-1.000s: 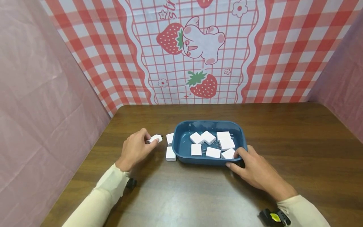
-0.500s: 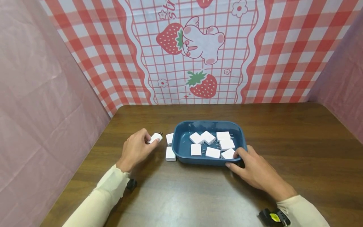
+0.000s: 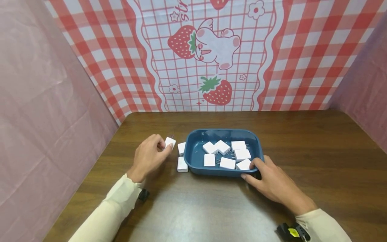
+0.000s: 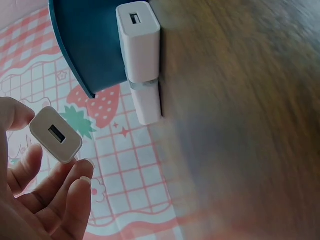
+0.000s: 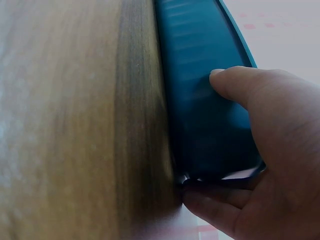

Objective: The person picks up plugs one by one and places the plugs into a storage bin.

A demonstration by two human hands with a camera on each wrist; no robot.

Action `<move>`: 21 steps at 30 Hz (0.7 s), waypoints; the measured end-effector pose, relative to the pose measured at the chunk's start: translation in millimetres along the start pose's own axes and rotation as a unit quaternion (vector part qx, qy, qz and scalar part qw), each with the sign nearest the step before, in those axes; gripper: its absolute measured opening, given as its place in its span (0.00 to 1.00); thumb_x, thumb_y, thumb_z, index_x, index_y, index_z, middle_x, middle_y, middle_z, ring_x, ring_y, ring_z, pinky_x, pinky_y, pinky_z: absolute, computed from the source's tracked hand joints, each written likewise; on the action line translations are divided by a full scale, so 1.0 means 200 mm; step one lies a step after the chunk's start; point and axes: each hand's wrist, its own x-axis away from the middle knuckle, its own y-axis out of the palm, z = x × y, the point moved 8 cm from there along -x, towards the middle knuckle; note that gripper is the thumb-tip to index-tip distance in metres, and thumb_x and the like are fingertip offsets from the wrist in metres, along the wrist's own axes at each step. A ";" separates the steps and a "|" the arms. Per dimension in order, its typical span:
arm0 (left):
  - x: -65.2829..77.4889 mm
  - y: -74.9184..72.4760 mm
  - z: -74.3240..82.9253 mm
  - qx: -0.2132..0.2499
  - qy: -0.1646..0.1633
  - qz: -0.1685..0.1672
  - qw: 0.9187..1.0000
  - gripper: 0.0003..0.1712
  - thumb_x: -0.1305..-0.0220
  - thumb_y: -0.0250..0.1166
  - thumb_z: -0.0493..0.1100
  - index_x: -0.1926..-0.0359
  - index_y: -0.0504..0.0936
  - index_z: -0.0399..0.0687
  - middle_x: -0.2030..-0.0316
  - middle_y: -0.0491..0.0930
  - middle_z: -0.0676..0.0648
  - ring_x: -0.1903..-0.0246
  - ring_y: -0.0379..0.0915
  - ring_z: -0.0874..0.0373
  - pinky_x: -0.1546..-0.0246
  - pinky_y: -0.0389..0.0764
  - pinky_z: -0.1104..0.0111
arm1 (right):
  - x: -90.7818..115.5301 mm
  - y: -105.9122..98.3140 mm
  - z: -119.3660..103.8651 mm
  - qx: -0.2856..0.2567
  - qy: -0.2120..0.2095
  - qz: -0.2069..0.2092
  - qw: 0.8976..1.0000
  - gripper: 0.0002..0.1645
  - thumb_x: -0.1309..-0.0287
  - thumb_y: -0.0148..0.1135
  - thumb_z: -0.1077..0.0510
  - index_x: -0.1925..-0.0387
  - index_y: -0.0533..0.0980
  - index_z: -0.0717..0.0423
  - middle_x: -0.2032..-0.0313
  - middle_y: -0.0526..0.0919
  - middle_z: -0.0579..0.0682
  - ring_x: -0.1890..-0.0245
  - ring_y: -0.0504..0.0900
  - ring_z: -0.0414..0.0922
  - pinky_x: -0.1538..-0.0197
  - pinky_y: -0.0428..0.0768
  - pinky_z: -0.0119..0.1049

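My left hand (image 3: pixel 148 155) pinches a white USB charger plug (image 3: pixel 170 142) just left of the box, its metal prongs pointing away from me. In the left wrist view the USB port of this charger plug (image 4: pixel 56 134) faces the camera. A blue plastic box (image 3: pixel 222 172) stands on the table, holding several white charger plugs (image 3: pixel 227 163). At its near right corner my right hand (image 3: pixel 273 181) grips the rim, thumb on the outer wall and a finger inside. Two more white chargers (image 3: pixel 182 164) sit against the box's left side, one behind the other.
The brown wooden table (image 3: pixel 193 208) reaches a red-and-white checked cloth (image 3: pixel 305 67) with strawberries at the back. Pink fabric (image 3: pixel 45 101) hangs at the left, and more at the right.
The left hand has shifted slightly right and turned the charger it holds, so its prongs now point to the back instead of rightward. The right hand and the box stay put.
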 end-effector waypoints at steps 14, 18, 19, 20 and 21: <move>-0.06 0.03 0.10 0.047 0.013 0.003 0.999 0.16 0.36 0.68 0.54 0.73 0.74 0.54 0.71 0.74 0.53 0.68 0.75 0.54 0.70 0.73 0.63 | 0.01 0.01 0.00 0.001 0.003 0.000 1.000 0.25 0.42 0.67 0.35 0.58 0.76 0.49 0.59 0.71 0.55 0.69 0.72 0.48 0.70 0.69 0.41; -0.08 0.04 0.14 0.047 0.027 0.006 0.999 0.15 0.36 0.68 0.54 0.73 0.75 0.53 0.70 0.74 0.53 0.68 0.74 0.57 0.69 0.74 0.64 | 0.00 0.00 0.00 0.001 -0.001 0.002 1.000 0.24 0.42 0.67 0.35 0.58 0.76 0.49 0.60 0.71 0.55 0.69 0.72 0.47 0.70 0.69 0.40; -0.08 0.04 0.15 0.047 0.031 0.006 0.998 0.15 0.36 0.68 0.53 0.73 0.75 0.53 0.70 0.75 0.53 0.68 0.75 0.57 0.69 0.74 0.64 | 0.00 0.00 0.00 0.000 -0.002 0.003 1.000 0.24 0.42 0.68 0.36 0.58 0.76 0.48 0.60 0.71 0.55 0.69 0.72 0.48 0.70 0.69 0.40; -0.08 0.04 0.16 0.048 0.034 0.007 0.998 0.15 0.36 0.68 0.53 0.73 0.76 0.53 0.70 0.75 0.53 0.68 0.75 0.57 0.68 0.74 0.64 | 0.00 0.00 0.00 0.000 -0.003 0.004 1.000 0.24 0.42 0.68 0.36 0.58 0.76 0.48 0.59 0.71 0.55 0.69 0.72 0.48 0.70 0.69 0.40; -0.09 0.04 0.18 0.049 0.039 0.007 0.998 0.14 0.36 0.68 0.53 0.74 0.76 0.53 0.70 0.75 0.53 0.68 0.75 0.57 0.68 0.75 0.64 | 0.00 0.00 0.00 0.001 -0.003 0.004 1.000 0.23 0.42 0.68 0.36 0.58 0.76 0.49 0.59 0.72 0.55 0.69 0.72 0.48 0.70 0.69 0.41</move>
